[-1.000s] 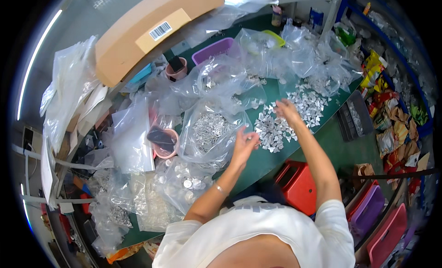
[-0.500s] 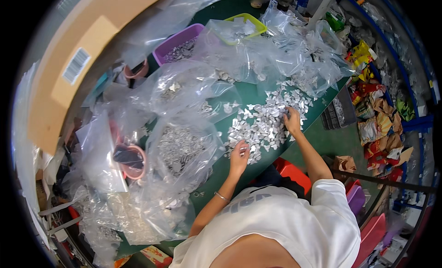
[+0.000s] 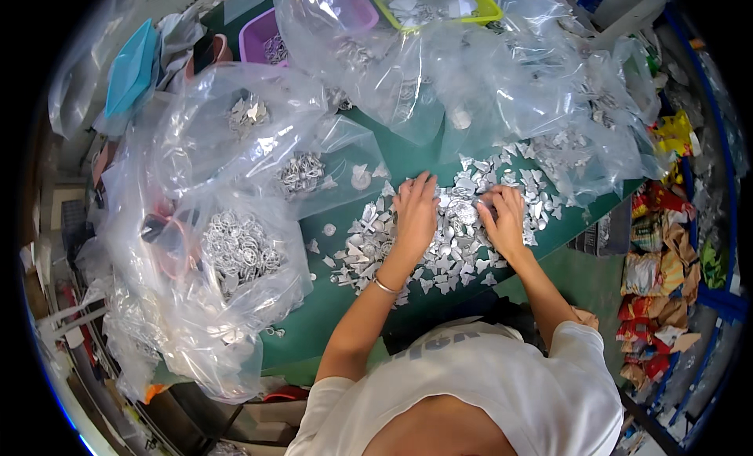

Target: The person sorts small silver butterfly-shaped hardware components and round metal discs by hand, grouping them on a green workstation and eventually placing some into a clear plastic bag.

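Green tabletop (image 3: pixel 404 158) stretches before us, its far and left sides crowded with clear plastic bags, and beyond its right edge colourful packages (image 3: pixel 655 276) crowd a blue-framed shelf. At the far edge we see a purple bin (image 3: pixel 255 36) and a yellow-green tray (image 3: pixel 494 10), both holding metal pieces, while a bright blue tray (image 3: pixel 129 68) tilts at the upper left. Near the table's front edge a loose heap of small silver pieces (image 3: pixel 455 244) spreads around and between our hands. Our left hand (image 3: pixel 416 217) lies palm down over the heap's left part, fingers stretched forward; its thumb is hard to make out, so we cannot tell whether anything is caught beneath it. Our right hand (image 3: pixel 504 221) is bent over the heap's right part, thumb and fingers slightly apart. One round, patterned silver piece (image 3: pixel 463 212) sits in the gap between the hands, just left of the right thumb. To the left, well apart from both hands, a clear bag holds a mass of ring-like metal pieces (image 3: pixel 239 252).
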`<state>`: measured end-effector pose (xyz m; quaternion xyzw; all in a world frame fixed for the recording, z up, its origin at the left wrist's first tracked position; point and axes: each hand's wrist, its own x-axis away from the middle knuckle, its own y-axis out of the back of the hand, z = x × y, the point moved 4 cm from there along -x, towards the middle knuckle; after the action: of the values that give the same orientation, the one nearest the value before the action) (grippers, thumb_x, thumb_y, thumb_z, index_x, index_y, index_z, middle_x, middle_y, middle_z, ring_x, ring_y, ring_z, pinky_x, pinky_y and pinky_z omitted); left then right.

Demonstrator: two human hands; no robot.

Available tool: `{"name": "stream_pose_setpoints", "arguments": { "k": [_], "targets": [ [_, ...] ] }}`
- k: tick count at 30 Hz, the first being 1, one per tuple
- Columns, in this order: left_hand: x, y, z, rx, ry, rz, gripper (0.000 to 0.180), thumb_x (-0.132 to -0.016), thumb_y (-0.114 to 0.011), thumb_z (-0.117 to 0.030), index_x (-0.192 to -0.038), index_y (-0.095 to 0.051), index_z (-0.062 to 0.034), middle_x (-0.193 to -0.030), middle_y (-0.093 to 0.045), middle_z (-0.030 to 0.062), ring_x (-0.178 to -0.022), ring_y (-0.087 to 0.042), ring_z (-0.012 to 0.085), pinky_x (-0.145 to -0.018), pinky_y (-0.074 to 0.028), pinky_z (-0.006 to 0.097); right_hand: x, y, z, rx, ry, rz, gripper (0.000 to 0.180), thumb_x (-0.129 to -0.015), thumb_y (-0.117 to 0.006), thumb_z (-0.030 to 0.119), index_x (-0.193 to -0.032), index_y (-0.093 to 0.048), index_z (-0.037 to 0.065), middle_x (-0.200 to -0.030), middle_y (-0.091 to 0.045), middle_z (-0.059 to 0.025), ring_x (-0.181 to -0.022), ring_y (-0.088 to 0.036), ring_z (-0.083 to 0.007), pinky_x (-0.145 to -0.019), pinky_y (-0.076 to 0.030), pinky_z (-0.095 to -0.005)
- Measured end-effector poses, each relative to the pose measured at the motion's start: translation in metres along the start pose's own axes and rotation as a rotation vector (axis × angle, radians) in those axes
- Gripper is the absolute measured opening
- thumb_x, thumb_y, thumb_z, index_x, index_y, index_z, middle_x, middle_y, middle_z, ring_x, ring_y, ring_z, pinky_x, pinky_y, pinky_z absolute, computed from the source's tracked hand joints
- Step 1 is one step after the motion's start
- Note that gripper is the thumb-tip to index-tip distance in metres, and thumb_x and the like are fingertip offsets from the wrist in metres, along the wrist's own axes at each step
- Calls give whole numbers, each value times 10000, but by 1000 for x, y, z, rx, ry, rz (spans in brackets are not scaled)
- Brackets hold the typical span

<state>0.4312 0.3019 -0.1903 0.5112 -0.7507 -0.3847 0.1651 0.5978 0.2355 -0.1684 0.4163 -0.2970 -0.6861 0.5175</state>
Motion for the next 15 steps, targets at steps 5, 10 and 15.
{"name": "stream_pose_setpoints", "arguments": {
  "k": [5,10,15],
  "targets": [
    [-4,-4,6,3,-76,-45,334,-702,-627,-38,-1032,-575,-36,-1014,-517,95,-956,-459,282,-779,-351,383,1,-15,19,38,69,-23,263,-708,-683,216,-863,-570,36,-909,-542,-90,-831,-464,-273,-694,-323,-369],
    [14,12,6,170,-53,-285,274,-676,-646,10,-938,-611,-61,-826,-559,96,-746,-527,270,-637,-408,342,18,-11,7,-200,73,-72,233,-674,-713,136,-832,-573,36,-806,-568,-74,-787,-478,-265,-713,-327,-359],
    [70,11,-5,1202,486,-238,161,-867,-531,-73,-999,-567,12,-860,-636,85,-703,-621,120,-598,-469,194,27,-10,-8,-526,-92,-10,138,-716,-673,57,-827,-599,18,-749,-568,-69,-687,-514,-180,-622,-381,-296]
  ]
}}
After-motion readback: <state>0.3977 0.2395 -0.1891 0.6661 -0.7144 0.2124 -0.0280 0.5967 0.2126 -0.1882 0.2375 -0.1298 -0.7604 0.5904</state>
